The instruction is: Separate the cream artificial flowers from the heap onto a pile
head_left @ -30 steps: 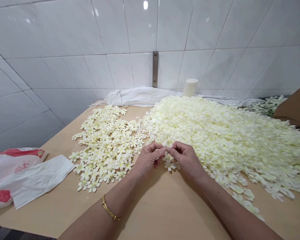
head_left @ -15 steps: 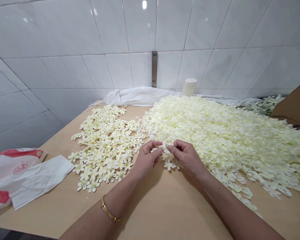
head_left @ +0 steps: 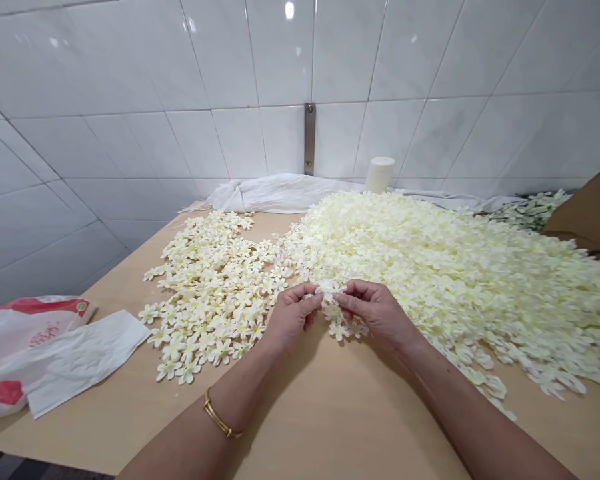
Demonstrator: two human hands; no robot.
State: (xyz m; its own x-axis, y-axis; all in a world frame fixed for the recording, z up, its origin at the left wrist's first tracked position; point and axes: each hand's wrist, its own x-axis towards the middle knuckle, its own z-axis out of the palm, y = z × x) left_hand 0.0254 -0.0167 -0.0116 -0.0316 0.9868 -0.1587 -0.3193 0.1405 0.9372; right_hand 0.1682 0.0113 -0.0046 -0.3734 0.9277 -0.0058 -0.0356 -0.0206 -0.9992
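My left hand [head_left: 293, 317] and my right hand [head_left: 375, 310] meet at the middle of the wooden table [head_left: 310, 413], both pinching one small cream fabric flower [head_left: 329, 290] between thumb and forefinger. A few loose flowers [head_left: 341, 329] lie just under the hands. To the right spreads a big heap of cream flowers [head_left: 445, 267]. To the left lies a thinner, flat scatter of single flowers [head_left: 215, 293]. A gold bangle [head_left: 220, 419] sits on my left wrist.
A white plastic bag with red print [head_left: 20, 333] and a white sheet [head_left: 75, 360] lie at the table's left edge. White cloth [head_left: 280, 190] and a white jar [head_left: 380, 173] stand against the tiled wall. A brown cardboard box [head_left: 590, 210] is at the far right.
Both hands stay together over the same spot; the fingers have shifted slightly and the flower between them now shows more, spread between the two pinches.
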